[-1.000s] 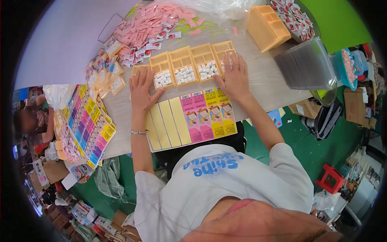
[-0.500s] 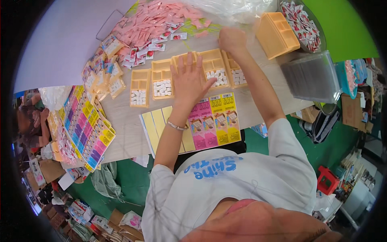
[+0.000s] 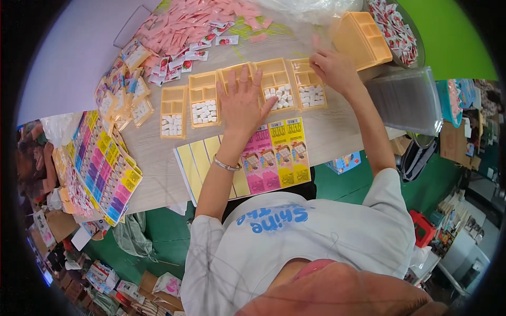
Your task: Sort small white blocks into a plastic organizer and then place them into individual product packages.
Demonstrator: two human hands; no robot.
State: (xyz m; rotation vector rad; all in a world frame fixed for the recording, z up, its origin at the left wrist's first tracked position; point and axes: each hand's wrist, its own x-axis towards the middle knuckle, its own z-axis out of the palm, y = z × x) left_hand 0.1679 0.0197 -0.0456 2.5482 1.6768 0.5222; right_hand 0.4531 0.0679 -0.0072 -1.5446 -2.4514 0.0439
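Pale orange plastic trays stand in a row on the table, each divided into compartments. Small white pellet-like pieces fill the near compartments of the trays where these show. My left hand lies with spread fingers over the middle tray, hiding most of it. At the far end of the rightmost tray, my right hand has its fingers bent together. Whatever they pinch, if anything, is hidden. A printed card sheet in yellow and pink lies below the trays, partly under my left forearm.
Pink sachets are heaped at the far left, with white strawberry-print sachets beside them. Filled packs and printed sheets lie left. A tray stack, a sachet bowl and clear plastic covers stand right.
My right hand has come nearer and rightward, from beyond the trays to the rightmost tray. My left hand stays spread on the middle tray. The whole view has shifted slightly.
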